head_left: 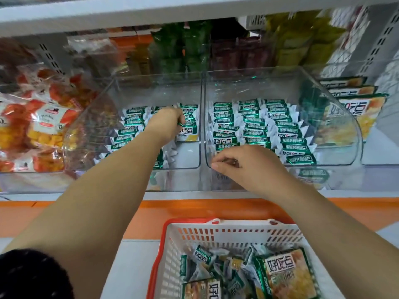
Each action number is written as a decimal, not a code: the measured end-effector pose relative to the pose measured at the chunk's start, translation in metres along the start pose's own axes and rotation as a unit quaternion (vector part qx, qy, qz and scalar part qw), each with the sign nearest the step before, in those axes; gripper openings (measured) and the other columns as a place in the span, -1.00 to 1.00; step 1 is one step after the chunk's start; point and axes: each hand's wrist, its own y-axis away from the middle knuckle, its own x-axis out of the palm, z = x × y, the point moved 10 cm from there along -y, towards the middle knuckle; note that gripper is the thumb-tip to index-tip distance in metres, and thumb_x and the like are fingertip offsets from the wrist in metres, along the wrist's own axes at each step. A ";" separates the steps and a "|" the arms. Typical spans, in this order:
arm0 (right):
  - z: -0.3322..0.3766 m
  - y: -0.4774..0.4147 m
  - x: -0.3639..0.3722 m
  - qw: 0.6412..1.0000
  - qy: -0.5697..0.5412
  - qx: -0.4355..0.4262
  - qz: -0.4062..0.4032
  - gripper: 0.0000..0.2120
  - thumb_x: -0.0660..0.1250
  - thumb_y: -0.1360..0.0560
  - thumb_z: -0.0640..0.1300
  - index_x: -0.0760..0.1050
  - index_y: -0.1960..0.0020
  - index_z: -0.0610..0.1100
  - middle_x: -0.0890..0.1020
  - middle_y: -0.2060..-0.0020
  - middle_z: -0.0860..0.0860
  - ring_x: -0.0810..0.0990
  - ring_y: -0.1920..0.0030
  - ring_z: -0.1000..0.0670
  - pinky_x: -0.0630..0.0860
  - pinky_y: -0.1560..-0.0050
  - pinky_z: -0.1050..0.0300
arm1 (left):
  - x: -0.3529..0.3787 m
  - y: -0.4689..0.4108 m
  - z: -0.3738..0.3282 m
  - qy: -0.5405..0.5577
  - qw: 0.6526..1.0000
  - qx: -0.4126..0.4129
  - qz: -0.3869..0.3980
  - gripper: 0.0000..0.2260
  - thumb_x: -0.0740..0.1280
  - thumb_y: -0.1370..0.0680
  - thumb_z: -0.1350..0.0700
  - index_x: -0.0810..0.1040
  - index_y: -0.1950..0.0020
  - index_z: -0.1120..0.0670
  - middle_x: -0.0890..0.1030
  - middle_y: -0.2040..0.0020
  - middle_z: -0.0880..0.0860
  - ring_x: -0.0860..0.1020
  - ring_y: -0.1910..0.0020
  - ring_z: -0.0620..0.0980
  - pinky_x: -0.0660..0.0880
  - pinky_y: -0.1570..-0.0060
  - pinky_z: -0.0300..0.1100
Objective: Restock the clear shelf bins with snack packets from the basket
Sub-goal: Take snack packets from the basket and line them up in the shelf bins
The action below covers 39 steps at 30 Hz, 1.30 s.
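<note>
Two clear shelf bins stand side by side: the left bin (121, 87) and the right bin (336, 100), both holding rows of green-and-white snack packets (259, 126). My left hand (167, 124) reaches deep into the left bin and grips packets (187, 130) standing there. My right hand (244, 167) rests on the front lip of the right bin, fingers curled over the rim. Below, a red-and-white basket (216, 236) holds several more packets (282, 275), small and large.
Bags of orange snacks (36, 128) fill the shelf to the left. Larger green-and-yellow packs (354, 108) stand to the right of the bins. An orange shelf edge (64, 212) runs below the bins. A white shelf board (129, 16) hangs overhead.
</note>
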 end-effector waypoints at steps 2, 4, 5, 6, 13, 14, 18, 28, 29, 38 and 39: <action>0.000 0.000 0.000 1.000 0.004 -0.001 0.002 -0.76 0.22 -0.53 0.17 0.58 -0.10 0.18 0.64 0.01 0.26 0.57 0.07 0.21 0.55 0.02 0.16 | 0.003 0.000 0.001 -0.018 1.000 0.003 -0.001 -0.88 0.31 -0.54 0.28 0.55 -0.04 0.13 0.53 -0.11 0.16 0.53 -0.05 0.15 0.49 -0.05 -0.01; 0.001 0.001 0.000 1.000 0.012 -0.003 0.002 -0.76 0.21 -0.53 0.17 0.58 -0.10 0.17 0.64 0.02 0.25 0.58 0.07 0.20 0.55 0.03 0.16 | 0.006 0.001 0.003 -0.028 1.000 0.000 0.006 -0.87 0.30 -0.54 0.27 0.53 -0.05 0.10 0.52 -0.13 0.15 0.52 -0.05 0.15 0.49 -0.06 0.02; 0.002 0.002 0.000 1.000 0.016 -0.003 0.001 -0.75 0.21 -0.54 0.18 0.58 -0.10 0.17 0.65 0.03 0.25 0.58 0.08 0.19 0.55 0.04 0.16 | 0.007 0.002 0.004 -0.031 0.999 -0.004 0.014 -0.87 0.30 -0.55 0.26 0.53 -0.06 0.09 0.51 -0.14 0.15 0.51 -0.07 0.14 0.49 -0.08 0.02; 0.002 0.002 0.000 1.000 0.021 -0.004 0.000 -0.75 0.20 -0.54 0.18 0.58 -0.10 0.18 0.65 0.03 0.25 0.59 0.08 0.18 0.55 0.05 0.16 | 0.007 0.002 0.006 -0.030 0.999 -0.010 0.021 -0.87 0.31 -0.55 0.23 0.54 -0.07 0.08 0.49 -0.17 0.15 0.49 -0.09 0.14 0.48 -0.09 0.02; 0.007 0.019 -0.014 0.982 0.023 -0.057 -0.178 -0.83 0.29 -0.50 0.13 0.62 0.03 0.11 0.65 0.17 0.25 0.54 0.19 0.24 0.43 0.13 0.30 | -0.035 0.051 0.002 0.109 0.989 -0.034 -0.095 -0.81 0.32 -0.56 0.14 0.57 -0.16 0.05 0.43 -0.29 0.10 0.43 -0.24 0.09 0.37 -0.18 -0.14; 0.010 0.028 -0.017 0.967 0.033 -0.081 -0.240 -0.83 0.30 -0.50 0.08 0.63 0.05 0.05 0.65 0.17 0.19 0.56 0.17 0.17 0.42 0.07 0.24 | -0.047 0.069 -0.002 0.144 0.979 -0.021 -0.143 -0.83 0.32 -0.56 0.16 0.57 -0.14 0.06 0.46 -0.24 0.06 0.45 -0.21 0.04 0.34 -0.14 -0.21; 0.031 0.070 -0.006 0.907 0.031 -0.180 -0.379 -0.88 0.32 -0.45 -0.22 0.62 0.09 -0.19 0.61 0.10 -0.07 0.52 0.04 -0.05 0.42 -0.06 0.10 | -0.071 0.158 -0.016 0.230 0.927 0.061 -0.290 -0.83 0.26 -0.53 0.27 0.57 -0.07 0.13 0.47 0.01 -0.10 0.46 0.05 -0.16 0.41 0.02 -0.29; -0.058 0.127 0.190 0.993 -0.046 0.107 0.003 -0.84 0.27 -0.54 -0.16 0.56 -0.09 -0.03 0.52 -0.08 0.09 0.48 -0.10 0.11 0.36 -0.02 0.39 | 0.140 0.248 0.051 0.111 0.983 -0.075 0.125 -0.65 0.25 -0.55 0.17 0.43 -0.34 0.00 0.37 -0.36 0.01 0.45 -0.27 0.09 0.42 -0.23 -0.02; -0.073 0.136 0.211 0.986 -0.050 0.146 0.069 -0.84 0.24 -0.56 -0.13 0.54 -0.08 0.01 0.52 -0.08 0.09 0.50 -0.04 0.14 0.39 0.01 0.38 | 0.158 0.257 0.056 0.060 0.978 -0.077 0.183 -0.58 0.24 -0.56 0.14 0.33 -0.42 0.00 0.27 -0.44 0.00 0.39 -0.34 0.10 0.39 -0.27 -0.03; -0.136 0.205 0.314 0.892 0.020 0.232 0.389 -0.48 0.31 -0.52 -0.02 0.25 -0.43 -0.06 0.54 -0.20 -0.05 0.57 0.02 -0.01 0.49 0.14 0.16 | 0.193 0.267 0.066 -0.012 0.957 -0.086 0.277 -0.43 0.17 -0.60 0.15 0.02 -0.56 -0.05 -0.02 -0.57 -0.01 0.31 -0.41 0.14 0.43 -0.18 0.01; -0.137 0.207 0.316 0.887 0.033 0.228 0.400 -0.48 0.31 -0.50 0.02 0.26 -0.40 -0.04 0.54 -0.18 -0.06 0.57 0.06 -0.03 0.49 0.17 0.14 | 0.194 0.267 0.066 -0.012 0.957 -0.086 0.277 -0.43 0.17 -0.60 0.14 0.02 -0.56 -0.06 -0.03 -0.57 -0.01 0.32 -0.41 0.14 0.44 -0.17 0.00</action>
